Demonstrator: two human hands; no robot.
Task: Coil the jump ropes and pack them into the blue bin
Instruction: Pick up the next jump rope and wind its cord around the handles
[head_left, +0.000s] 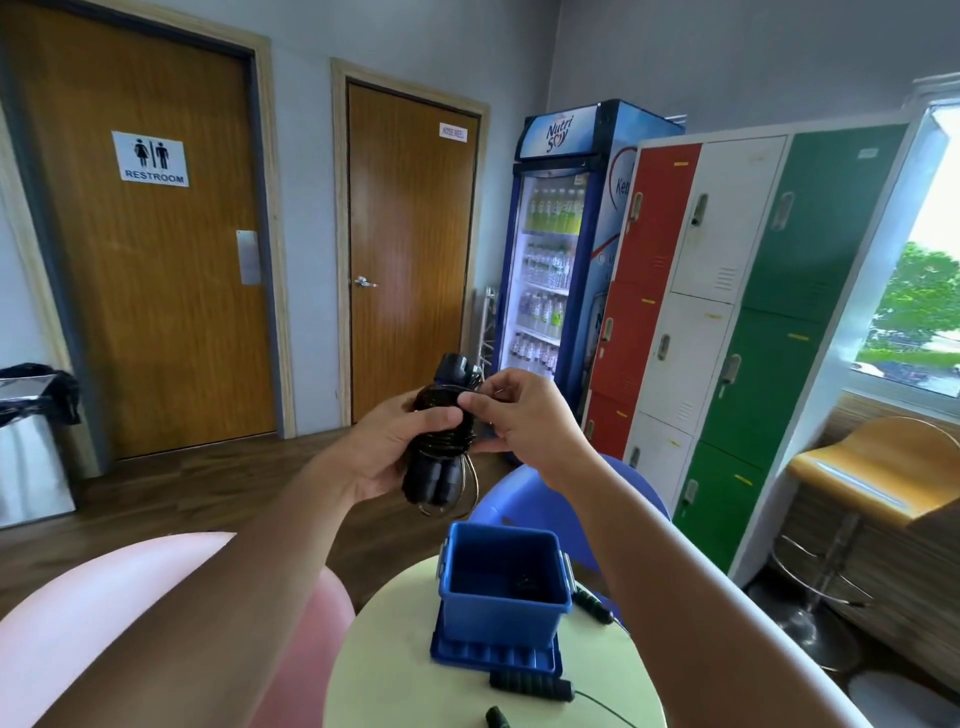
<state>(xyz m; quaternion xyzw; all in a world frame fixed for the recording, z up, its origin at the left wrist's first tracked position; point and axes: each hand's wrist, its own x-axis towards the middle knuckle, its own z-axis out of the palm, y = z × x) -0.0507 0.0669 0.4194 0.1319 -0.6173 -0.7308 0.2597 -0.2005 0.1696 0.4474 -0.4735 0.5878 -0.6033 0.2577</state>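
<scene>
Wooden doors, a drinks fridge and coloured lockers back a round pale-yellow worktop (395, 649), above which a part-wound rope is held.

The left hand (395, 447) grips the thin-corded black jump rope (431, 483) around its two thick handles, held side by side, with the thumb over the wraps. The right hand (524, 421) pinches the cord at the wound middle, and a few loose loops hang below. Directly beneath, the open blue plastic bin (498, 618) stands on its blue lid (493, 657), with something dark inside, too dim to name. A green-handled jump rope (530, 686) lies loose in front of the bin. The bundle looks light. Its cord seems springy and slick, likely to unwind if let go, so the sure hold is across handles and wraps together.
</scene>
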